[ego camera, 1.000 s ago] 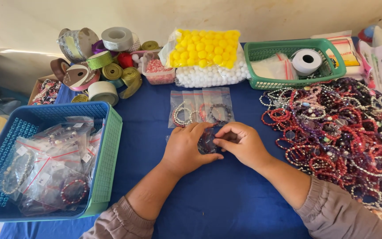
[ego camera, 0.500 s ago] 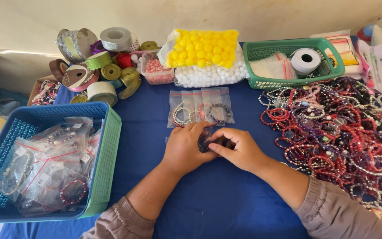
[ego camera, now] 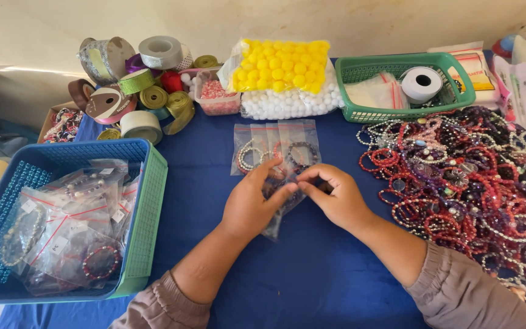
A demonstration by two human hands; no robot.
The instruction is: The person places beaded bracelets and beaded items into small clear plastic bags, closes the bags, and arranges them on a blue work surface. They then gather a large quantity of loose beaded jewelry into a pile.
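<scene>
Bag (ego camera: 278,214) lying between both hands, long axis running toward the body; left hand (ego camera: 249,204) and right hand (ego camera: 335,196) pinching its top edge, equally near.

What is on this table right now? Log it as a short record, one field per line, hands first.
left hand: pinching the edge of a small clear bag with a dark bracelet inside
right hand: pinching the same bag from the other side
beyond the hands: row of bagged bracelets flat on the blue cloth
left side: blue basket full of bagged bracelets
right side: heap of loose bracelets, mostly red and purple
rear: ribbon rolls, yellow and white balls, green basket
</scene>
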